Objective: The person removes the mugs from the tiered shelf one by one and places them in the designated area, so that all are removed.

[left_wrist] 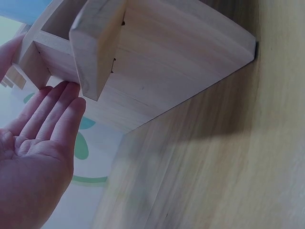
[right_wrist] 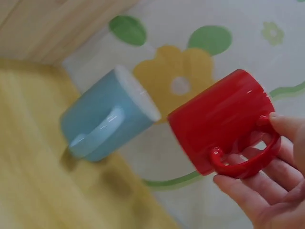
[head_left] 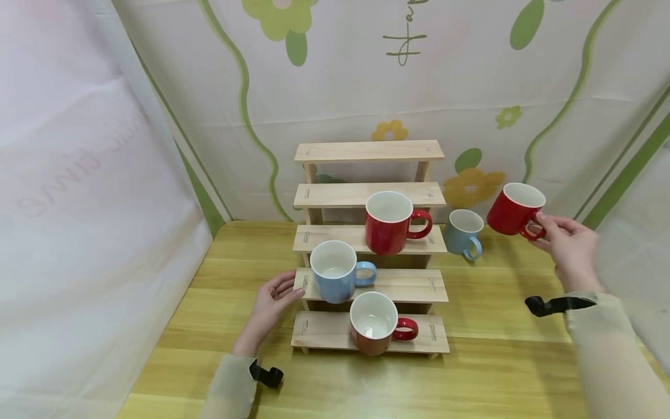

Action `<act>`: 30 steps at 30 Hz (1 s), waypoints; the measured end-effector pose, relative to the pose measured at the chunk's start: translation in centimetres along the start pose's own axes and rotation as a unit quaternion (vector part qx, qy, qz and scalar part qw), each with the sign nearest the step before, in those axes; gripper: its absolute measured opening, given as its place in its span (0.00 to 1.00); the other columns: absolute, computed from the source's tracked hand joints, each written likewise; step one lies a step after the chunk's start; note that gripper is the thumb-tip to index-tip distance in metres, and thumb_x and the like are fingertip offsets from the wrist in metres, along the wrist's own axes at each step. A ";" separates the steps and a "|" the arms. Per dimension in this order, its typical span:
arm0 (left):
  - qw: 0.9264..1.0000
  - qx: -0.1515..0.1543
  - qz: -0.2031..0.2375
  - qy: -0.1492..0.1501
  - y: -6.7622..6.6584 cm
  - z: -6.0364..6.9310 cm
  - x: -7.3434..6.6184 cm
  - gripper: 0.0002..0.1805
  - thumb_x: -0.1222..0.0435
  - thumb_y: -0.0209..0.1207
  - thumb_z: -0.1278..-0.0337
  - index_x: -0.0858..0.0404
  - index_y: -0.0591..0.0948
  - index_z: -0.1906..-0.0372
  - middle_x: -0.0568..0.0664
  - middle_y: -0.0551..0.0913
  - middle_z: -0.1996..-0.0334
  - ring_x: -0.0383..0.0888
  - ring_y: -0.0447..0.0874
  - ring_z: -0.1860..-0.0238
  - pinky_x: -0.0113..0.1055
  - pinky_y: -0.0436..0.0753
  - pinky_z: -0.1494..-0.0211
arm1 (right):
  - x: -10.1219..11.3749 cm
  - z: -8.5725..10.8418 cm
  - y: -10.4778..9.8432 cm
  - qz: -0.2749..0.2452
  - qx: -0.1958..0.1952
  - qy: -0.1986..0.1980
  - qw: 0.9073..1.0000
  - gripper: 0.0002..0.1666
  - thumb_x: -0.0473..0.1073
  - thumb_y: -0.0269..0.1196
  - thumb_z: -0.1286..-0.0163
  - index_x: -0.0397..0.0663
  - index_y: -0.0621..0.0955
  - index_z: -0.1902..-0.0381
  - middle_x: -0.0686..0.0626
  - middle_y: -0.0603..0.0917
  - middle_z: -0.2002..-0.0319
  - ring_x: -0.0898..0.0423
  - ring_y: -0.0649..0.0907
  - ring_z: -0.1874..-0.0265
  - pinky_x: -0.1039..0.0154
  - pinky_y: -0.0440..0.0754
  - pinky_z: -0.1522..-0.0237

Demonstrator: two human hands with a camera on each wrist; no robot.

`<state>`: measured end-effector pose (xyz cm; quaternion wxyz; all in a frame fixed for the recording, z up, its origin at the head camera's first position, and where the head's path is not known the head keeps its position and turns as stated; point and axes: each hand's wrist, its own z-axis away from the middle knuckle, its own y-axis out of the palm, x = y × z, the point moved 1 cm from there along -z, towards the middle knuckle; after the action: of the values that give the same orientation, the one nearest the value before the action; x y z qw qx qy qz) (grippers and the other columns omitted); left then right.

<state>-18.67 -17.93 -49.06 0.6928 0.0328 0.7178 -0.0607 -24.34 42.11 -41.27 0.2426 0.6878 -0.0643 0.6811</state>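
In the head view, my right hand (head_left: 573,247) holds a red mug (head_left: 510,210) by its handle, lifted and upright, to the right of a stepped wooden rack (head_left: 369,151). The right wrist view shows fingers and thumb pinching the handle of that mug (right_wrist: 221,119). A light blue mug (head_left: 460,235) stands on the table between rack and held mug. My left hand (head_left: 272,305) is at the left end of the rack's second step from the front, its fingers nearly straight in the left wrist view. On the rack stand a red mug (head_left: 387,230), a blue mug (head_left: 333,279) and a front red-handled mug (head_left: 371,329).
The rack's top two steps (head_left: 340,195) rise at the back, close to a flower-printed cloth (head_left: 335,99). A white cloth (head_left: 94,233) hangs along the left side. Yellowish wood-grain table (head_left: 235,256) surface surrounds the rack.
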 end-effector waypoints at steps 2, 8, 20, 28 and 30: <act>1.000 -0.001 0.000 -0.002 0.0 0.0 0.0 0.30 0.69 0.68 0.37 0.72 0.73 0.32 0.66 0.79 0.39 0.58 0.79 0.39 0.35 0.81 0.41 | -1.2 -0.1 -0.2 -0.008 -0.013 -0.005 1.000 0.14 0.43 0.75 0.38 0.40 0.87 0.59 0.52 0.89 0.66 0.59 0.89 0.68 0.61 0.88 0.70; 1.000 -0.001 0.002 -0.007 0.0 0.1 0.0 0.30 0.68 0.67 0.36 0.71 0.72 0.31 0.65 0.78 0.39 0.57 0.79 0.38 0.35 0.81 0.41 | -4.2 -0.1 -0.4 -0.028 -0.047 0.000 0.998 0.06 0.40 0.73 0.36 0.42 0.88 0.64 0.53 0.90 0.68 0.59 0.89 0.71 0.62 0.87 0.71; 1.000 -0.001 0.003 -0.010 0.0 0.0 0.1 0.30 0.68 0.67 0.35 0.70 0.73 0.32 0.65 0.78 0.39 0.57 0.79 0.38 0.35 0.81 0.41 | -7.0 0.4 0.1 -0.056 -0.079 0.022 0.995 0.05 0.32 0.68 0.32 0.40 0.88 0.69 0.52 0.88 0.74 0.60 0.88 0.75 0.63 0.87 0.75; 1.000 -0.008 0.004 -0.002 0.1 0.1 0.0 0.28 0.70 0.67 0.36 0.72 0.73 0.33 0.66 0.79 0.40 0.58 0.79 0.39 0.35 0.81 0.41 | -7.9 0.8 0.4 -0.076 -0.084 0.024 0.993 0.05 0.30 0.68 0.32 0.38 0.88 0.69 0.50 0.88 0.74 0.60 0.88 0.74 0.62 0.87 0.72; 1.000 -0.007 0.002 0.001 0.2 0.1 0.0 0.28 0.71 0.66 0.36 0.73 0.73 0.33 0.67 0.79 0.40 0.58 0.79 0.39 0.34 0.81 0.41 | -8.1 0.8 0.4 -0.070 -0.093 0.026 0.993 0.05 0.31 0.68 0.32 0.40 0.88 0.70 0.51 0.88 0.74 0.60 0.88 0.74 0.63 0.87 0.74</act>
<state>-18.57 -17.77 -49.07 0.6926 0.0290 0.7188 -0.0539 -24.27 39.42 -48.96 0.3545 0.6471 -0.0725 0.6711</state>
